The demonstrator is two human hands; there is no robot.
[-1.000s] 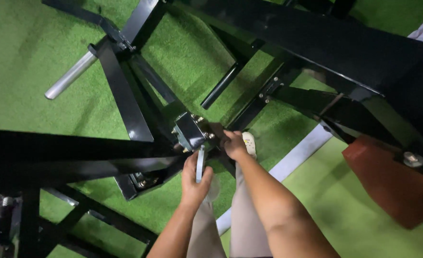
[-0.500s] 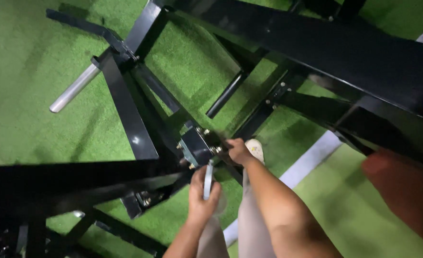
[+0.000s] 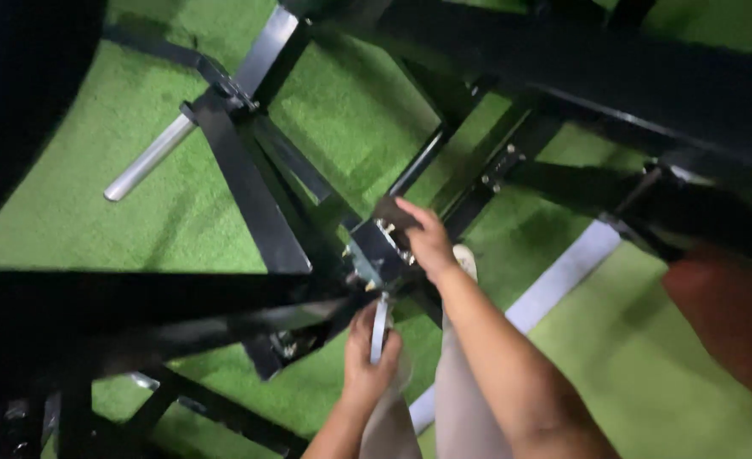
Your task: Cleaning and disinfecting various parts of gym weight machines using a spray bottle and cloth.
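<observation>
Green turf (image 3: 70, 229) underlies black frame (image 3: 248, 195); left hand (image 3: 369, 353) grips wrench (image 3: 380, 327), right hand (image 3: 427, 238) clasps bolted bracket (image 3: 376, 251).

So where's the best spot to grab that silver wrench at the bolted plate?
Probably the free lower end of the wrench, coming from below. Its head sits up at the bolted plate, and the flat handle hangs down toward the person. The left hand already wraps that handle there, while the right hand rests on the plate.
</observation>
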